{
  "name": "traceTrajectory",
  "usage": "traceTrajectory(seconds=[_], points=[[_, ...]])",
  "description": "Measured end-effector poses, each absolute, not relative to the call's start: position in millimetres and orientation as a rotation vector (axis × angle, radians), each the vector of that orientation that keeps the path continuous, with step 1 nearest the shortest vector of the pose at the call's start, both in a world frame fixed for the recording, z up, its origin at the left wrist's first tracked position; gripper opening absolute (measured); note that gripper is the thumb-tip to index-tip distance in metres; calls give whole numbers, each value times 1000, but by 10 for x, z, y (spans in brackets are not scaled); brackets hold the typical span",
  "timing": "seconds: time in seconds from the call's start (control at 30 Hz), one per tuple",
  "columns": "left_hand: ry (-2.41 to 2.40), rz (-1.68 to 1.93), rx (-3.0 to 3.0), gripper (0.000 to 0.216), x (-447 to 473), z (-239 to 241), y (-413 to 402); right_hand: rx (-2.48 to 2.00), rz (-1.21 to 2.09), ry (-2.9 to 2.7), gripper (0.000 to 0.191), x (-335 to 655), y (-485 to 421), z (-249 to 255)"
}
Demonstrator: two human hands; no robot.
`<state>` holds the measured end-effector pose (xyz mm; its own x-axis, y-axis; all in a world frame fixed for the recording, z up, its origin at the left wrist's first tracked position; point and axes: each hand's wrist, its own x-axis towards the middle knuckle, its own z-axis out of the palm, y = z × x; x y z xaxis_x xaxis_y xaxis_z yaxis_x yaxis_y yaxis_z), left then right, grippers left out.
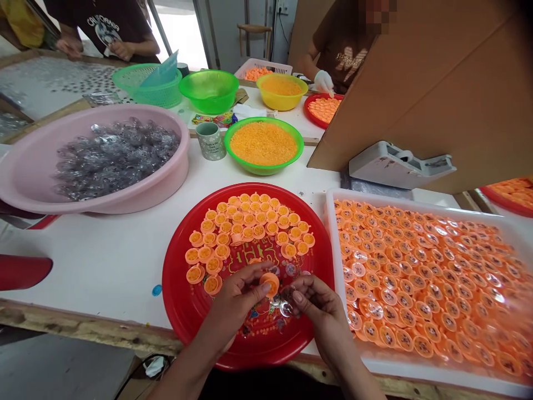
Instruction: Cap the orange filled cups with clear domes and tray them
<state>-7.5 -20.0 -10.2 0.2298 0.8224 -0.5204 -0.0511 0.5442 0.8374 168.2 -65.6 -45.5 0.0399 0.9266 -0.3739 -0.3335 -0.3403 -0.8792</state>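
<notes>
**A:** What writing can you actually read?

**B:** "CALIFORNIA" runs across a dark T-shirt [109, 25] at the far end of the table, and "Faith is the" starts the text on a speckled mug [210, 141]. The lines under that are too small for me. Gold characters on the red plate [183, 311] are partly covered, and I can't read them.

**A:** And the hands?

**B:** The left hand [235, 294] is curled, with thumb and fingers pinching an orange cap [270, 284] by its edge. The right hand [318, 303] is half closed and seems to pinch a clear plastic dome [286, 308], though blur makes that hard to be sure of.

**A:** Where is all that?

**B:** Just above the lower right of the red plate, with the hands close together. More orange caps sit in curved rows on the plate.

**A:** What's around it?

**B:** A white tray [331, 222] of orange caps with domes lies on the right, a pink basin [25, 183] of clear domes on the left, and a green bowl [266, 169] of orange granules ahead.
</notes>
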Motion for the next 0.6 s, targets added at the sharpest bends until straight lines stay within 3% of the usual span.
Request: traceTrajectory(seconds=[0.1,0.37,0.6], points=[[1177,720,754,44,-55,-94,-197,-1253,1543,-703,17,1699,-677,-462],[1071,691,594,28,-37,-102,-201,-1160,1581,-642,12,1694,-671,-374],[1025,819,435,41,88,-163,-273,-1113,1615,-501,16,1568,-738,-432]])
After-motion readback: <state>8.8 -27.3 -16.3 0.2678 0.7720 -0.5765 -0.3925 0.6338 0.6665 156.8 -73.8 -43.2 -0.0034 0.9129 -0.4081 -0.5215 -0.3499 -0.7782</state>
